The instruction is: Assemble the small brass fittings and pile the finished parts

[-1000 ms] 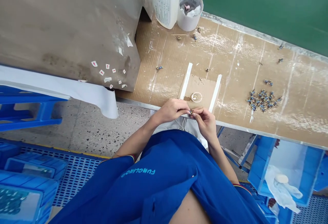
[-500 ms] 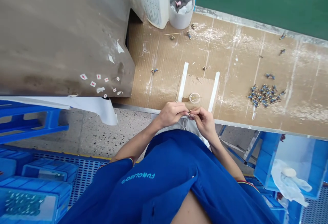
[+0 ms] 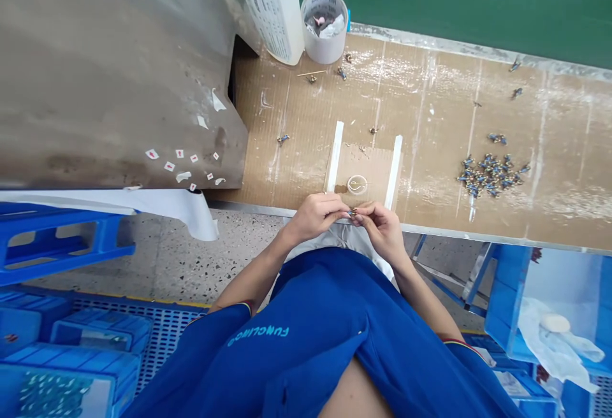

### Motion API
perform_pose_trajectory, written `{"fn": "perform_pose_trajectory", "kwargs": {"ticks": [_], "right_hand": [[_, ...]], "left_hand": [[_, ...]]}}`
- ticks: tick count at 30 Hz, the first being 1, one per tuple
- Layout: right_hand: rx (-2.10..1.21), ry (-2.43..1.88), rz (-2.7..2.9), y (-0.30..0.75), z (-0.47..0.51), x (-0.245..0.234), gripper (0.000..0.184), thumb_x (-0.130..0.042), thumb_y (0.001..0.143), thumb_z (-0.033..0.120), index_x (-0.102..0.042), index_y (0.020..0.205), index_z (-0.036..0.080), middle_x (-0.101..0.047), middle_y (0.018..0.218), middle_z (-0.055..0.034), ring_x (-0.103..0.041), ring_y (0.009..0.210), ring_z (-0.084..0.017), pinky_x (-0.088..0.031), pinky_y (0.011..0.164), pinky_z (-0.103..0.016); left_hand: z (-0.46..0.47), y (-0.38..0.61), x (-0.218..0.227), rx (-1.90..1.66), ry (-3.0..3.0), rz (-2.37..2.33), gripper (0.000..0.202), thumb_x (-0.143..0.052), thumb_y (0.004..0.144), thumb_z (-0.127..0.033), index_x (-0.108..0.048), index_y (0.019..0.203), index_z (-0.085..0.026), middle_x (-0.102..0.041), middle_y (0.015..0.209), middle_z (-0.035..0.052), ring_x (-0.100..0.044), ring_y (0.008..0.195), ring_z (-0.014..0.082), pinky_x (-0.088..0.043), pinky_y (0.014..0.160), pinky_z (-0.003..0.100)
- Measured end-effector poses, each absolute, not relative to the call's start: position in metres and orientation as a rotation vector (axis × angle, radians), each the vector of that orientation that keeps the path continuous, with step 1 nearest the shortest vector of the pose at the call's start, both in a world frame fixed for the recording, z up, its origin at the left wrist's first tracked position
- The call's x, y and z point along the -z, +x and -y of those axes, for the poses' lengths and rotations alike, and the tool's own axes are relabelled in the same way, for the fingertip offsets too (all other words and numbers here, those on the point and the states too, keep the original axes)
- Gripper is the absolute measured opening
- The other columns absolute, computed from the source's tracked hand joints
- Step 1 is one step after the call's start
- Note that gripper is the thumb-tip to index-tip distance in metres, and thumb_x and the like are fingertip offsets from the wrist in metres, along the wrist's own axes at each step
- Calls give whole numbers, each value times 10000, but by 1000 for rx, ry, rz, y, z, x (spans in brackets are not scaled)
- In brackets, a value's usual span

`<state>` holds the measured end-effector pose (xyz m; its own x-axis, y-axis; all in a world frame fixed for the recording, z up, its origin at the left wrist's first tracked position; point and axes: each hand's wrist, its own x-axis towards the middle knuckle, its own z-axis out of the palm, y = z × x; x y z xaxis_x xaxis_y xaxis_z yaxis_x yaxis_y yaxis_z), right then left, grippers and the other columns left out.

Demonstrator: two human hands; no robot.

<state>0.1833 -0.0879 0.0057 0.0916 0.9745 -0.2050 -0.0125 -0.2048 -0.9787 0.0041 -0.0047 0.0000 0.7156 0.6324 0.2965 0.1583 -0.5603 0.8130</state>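
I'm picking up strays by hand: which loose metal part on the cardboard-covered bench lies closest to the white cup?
The small metal part just right of the white cup, beside its base. The next two, one part below-right of the cup and another part below-left, sit farther from it.

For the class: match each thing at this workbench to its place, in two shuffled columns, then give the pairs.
Things:
1. tiny metal part
2. heap of blue-and-brass parts
3. white round tub
4. blue plastic crate

Places:
A. beside a white jug
B. between the left hand and right hand
C. on the cardboard bench, right of the hands
D. below the bench's near edge, at right

Pairs: 1-B, 2-C, 3-A, 4-D
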Motion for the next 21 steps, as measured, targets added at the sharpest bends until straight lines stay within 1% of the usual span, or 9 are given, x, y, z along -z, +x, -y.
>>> {"fn": "perform_pose_trajectory", "kwargs": {"ticks": [5,8,13,17,21], "right_hand": [[-1265,-1348,1152,185,85,-6,215,-661,931,372,-643,786,214,-679,721,-15,-640,649,-133,-524,599,-260],[-1211,-1356,1225,184,84,-7,211,-621,948,308,-606,759,216,-666,698,-8,-635,633,-129,-510,585,-252],[-1165,-1391,1303,182,84,-6,245,-562,976,307,-568,747,223,-679,706,-17,-640,622,-133,-522,576,-258],[-1149,-1414,1349,182,84,-5,240,-545,975,292,-563,745,226,-686,696,-20,-645,612,-136,-531,575,-258],[-1132,-1439,1357,180,85,-4,222,-542,962,260,-576,746,223,-692,687,-17,-644,599,-136,-542,586,-260]], "left_hand": [[4,5,0,-722,2113,-600,339,-481,1051,-298,-698,838,-147,-714,736,33,-630,676,133,-478,668,250],[3,5,-1,-749,2133,-585,340,-486,1046,-275,-684,802,-145,-695,704,26,-612,646,127,-461,644,244],[2,4,1,-744,2154,-575,343,-482,1042,-262,-669,781,-145,-689,695,22,-601,632,125,-452,636,244],[2,2,4,-669,2152,-583,357,-457,1040,-265,-675,779,-156,-688,697,24,-611,646,132,-455,647,250],[2,1,6,-585,2135,-591,326,-472,1017,-249,-683,784,-162,-693,707,31,-630,676,144,-464,667,256]]}}
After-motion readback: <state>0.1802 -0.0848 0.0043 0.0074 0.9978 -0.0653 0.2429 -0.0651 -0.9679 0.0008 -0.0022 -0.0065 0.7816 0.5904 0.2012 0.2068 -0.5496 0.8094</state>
